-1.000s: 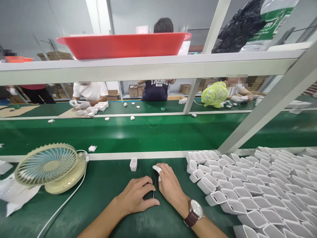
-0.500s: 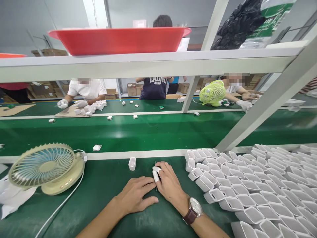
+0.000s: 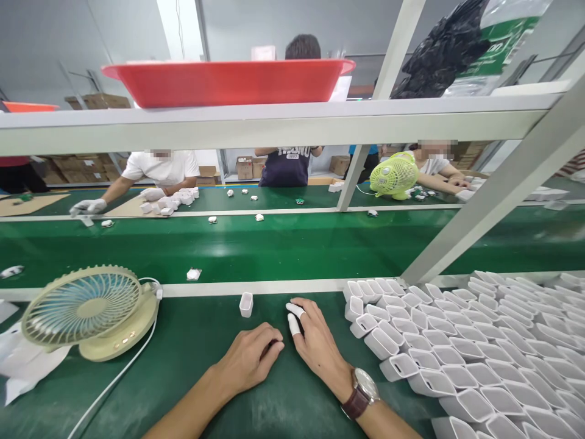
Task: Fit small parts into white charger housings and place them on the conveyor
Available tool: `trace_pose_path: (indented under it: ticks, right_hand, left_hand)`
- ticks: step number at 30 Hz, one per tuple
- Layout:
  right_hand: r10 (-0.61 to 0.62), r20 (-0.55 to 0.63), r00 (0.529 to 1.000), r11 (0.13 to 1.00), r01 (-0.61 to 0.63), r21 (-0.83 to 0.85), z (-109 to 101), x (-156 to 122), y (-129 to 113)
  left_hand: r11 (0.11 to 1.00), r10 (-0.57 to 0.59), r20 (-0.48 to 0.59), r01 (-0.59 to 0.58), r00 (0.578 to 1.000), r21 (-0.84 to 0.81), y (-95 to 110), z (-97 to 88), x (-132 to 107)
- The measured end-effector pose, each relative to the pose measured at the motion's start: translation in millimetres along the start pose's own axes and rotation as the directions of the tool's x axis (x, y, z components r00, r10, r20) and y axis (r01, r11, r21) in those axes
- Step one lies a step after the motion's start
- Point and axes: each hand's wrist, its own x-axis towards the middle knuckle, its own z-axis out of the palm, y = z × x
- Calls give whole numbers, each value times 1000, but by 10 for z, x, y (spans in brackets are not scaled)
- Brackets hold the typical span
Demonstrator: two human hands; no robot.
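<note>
My left hand (image 3: 256, 356) rests over the green work surface (image 3: 269, 408), fingers curled in and thumb brought up against them. Whatever may be between those fingertips is hidden. To its right, my right hand (image 3: 316, 341) lies palm down with fingers stretched out, holding nothing visible. White finger cots (image 3: 294, 324) cover two of its fingertips, and a watch (image 3: 364, 384) is on that wrist. A small gap separates the two hands. Just beyond my left hand stands a single white plastic housing (image 3: 246, 304), its open end up.
Many white housings (image 3: 457, 355) stand packed at right. A desk fan (image 3: 91, 311) with a white cable is at left. Small white parts (image 3: 194, 274) lie on the green conveyor belt (image 3: 292, 244). A shelf (image 3: 256, 131) holds a red tray (image 3: 228, 85). Co-workers sit opposite.
My hands have moved apart; the left has drawn back slightly and its fingers have curled in. Small parts on the belt have shifted right. A co-worker's gloved hand has reached out leftward.
</note>
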Motion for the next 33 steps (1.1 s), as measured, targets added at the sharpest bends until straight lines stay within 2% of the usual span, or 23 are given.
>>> trace_pose_path:
  ticks: [13,25,30,33]
  right_hand:
    - [-29,45,999,999,29,-16,68,-38,80]
    - [-24,31,999,999,24,24,83,-28,90]
    - [-51,21,998,993,48,104,39,-10,57]
    - [-71,20,997,987,67,144,10,4,33]
  left_hand:
    - [999,2,18,-1,1000,-49,-22,22,4]
    - [999,9,9,-8,1000,-39,-13,8,22]
    - [999,48,-26,-48,999,-11,-16,30,6]
    - [996,82,-117,-78,990,34,-12,47,-17]
